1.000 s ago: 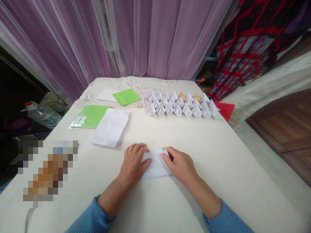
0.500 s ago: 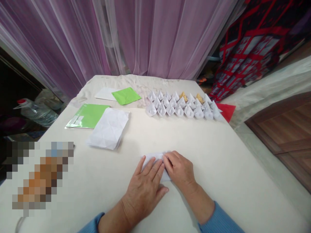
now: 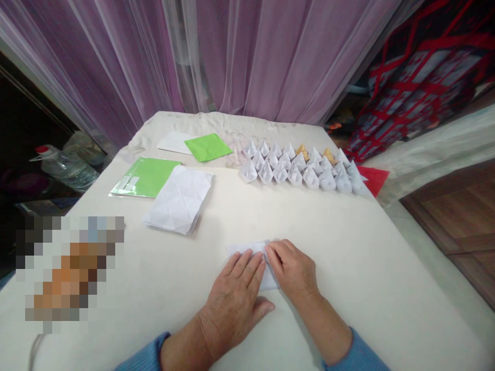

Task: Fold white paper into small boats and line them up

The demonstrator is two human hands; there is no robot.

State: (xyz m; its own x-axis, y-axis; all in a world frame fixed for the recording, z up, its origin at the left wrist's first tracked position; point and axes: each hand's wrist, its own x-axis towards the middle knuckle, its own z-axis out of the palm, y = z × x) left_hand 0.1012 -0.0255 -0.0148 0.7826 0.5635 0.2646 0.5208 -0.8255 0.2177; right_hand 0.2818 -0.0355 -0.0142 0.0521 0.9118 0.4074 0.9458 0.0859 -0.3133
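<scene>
Take the white stack (image 3: pixel 180 198) as your marker: the sheet (image 3: pixel 269 281) under your hands lies nearer to you than that and off to its right, flat on the tabletop (image 3: pixel 348 247). Part-way folded, I'd judge! It's a small flat packet with straight edges, nothing standing up from it. Beyond the stack and to its right, the finished-looking work: paper shapes (image 3: pixel 296 172) in close rows, points up, nearly all white, two golden. Your sheet isn't like those yet, so the shaping seems left to do, and the creased stack lies unshaped too. A green pack (image 3: pixel 154 172) pokes out from the stack's left.

Now the grip! Your left hand (image 3: pixel 235 299) has it spread flat, fingers laid over the sheet, thumb off it, clasping nothing. Your right hand (image 3: pixel 294 268) is half curled, thumb and fingertips at the sheet's right-hand part; whether paper is pinched there, the angle hides.
</scene>
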